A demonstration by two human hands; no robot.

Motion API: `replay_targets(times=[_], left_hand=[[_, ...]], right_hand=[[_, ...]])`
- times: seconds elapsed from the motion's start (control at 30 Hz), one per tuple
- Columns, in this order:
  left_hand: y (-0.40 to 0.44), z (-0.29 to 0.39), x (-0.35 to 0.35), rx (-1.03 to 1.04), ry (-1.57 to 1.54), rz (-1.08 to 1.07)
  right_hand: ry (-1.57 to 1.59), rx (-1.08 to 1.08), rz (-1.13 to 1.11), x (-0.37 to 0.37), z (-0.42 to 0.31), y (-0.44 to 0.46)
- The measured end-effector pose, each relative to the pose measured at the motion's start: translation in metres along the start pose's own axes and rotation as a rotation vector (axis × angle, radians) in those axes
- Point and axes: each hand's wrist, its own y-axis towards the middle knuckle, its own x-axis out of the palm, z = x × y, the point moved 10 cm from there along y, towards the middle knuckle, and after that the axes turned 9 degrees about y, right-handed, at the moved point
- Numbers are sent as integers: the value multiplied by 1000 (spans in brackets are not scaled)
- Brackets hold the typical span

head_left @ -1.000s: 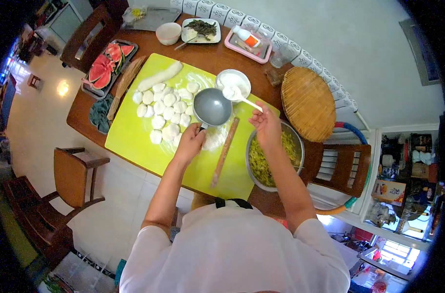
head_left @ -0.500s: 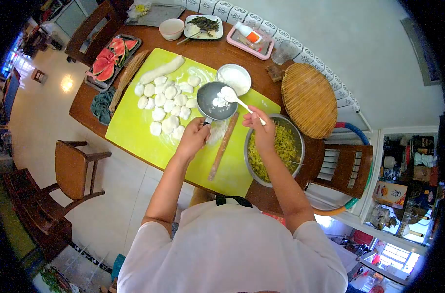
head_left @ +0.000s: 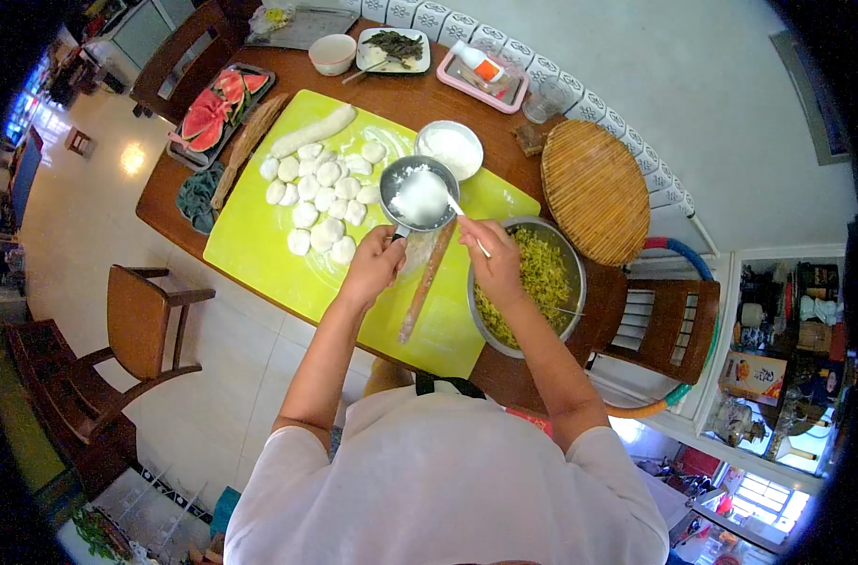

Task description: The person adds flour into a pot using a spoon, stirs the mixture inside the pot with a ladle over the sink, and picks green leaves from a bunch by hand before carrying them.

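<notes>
My left hand (head_left: pixel 374 264) is closed round the black handle of a small grey pan (head_left: pixel 388 200), held above the green mat (head_left: pixel 259 254). Whether its bottom is solid or mesh, I cannot tell. White flour (head_left: pixel 417 196) lies inside it. My right hand (head_left: pixel 493 252) grips a white spoon (head_left: pixel 455 205) by its handle; the spoon's head is over the pan, blending with the flour. Just behind the pan is a white bowl of flour (head_left: pixel 450 149). Several floured dough pieces (head_left: pixel 327 229) and a dough roll (head_left: pixel 313 131) lie left. A rolling pin (head_left: pixel 425 287) rests below my hands.
A metal basin (head_left: pixel 579 315) of chopped yellow-green filling (head_left: pixel 539 273) stands right, under my right forearm. Beyond it is a round woven tray (head_left: pixel 595 193). Watermelon slices (head_left: pixel 206 122), a pink tray (head_left: pixel 518 99) and a plate of dark food (head_left: pixel 396 47) line the table edges.
The spoon has dropped lower into the pan, and my right hand has shifted slightly left and down. More white flour shows in the pan. My left hand stays nearly still.
</notes>
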Motion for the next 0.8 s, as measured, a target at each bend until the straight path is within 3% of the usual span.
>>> replay_targets(times=[0.1,0.33,0.4,0.43,0.5,0.8], left_hand=[[-1,1,-1,-8,-7,12],[2,4,-2,16,-13,11],[4,5,-4,6,-9,42],[3,3,-7,-5,-5,75],[5,0,-10,3,-2,56],[-2,-7,-29,-27,12,95]], right_hand=[[-111,-115,-42,1,-15,1],[-75,-71,-82,4,-6,8],[566,408,211,-8,45,4],[567,408,211,-10,50,8],[820,468,427,-23,77,10],[533,477,389,4,173,42]])
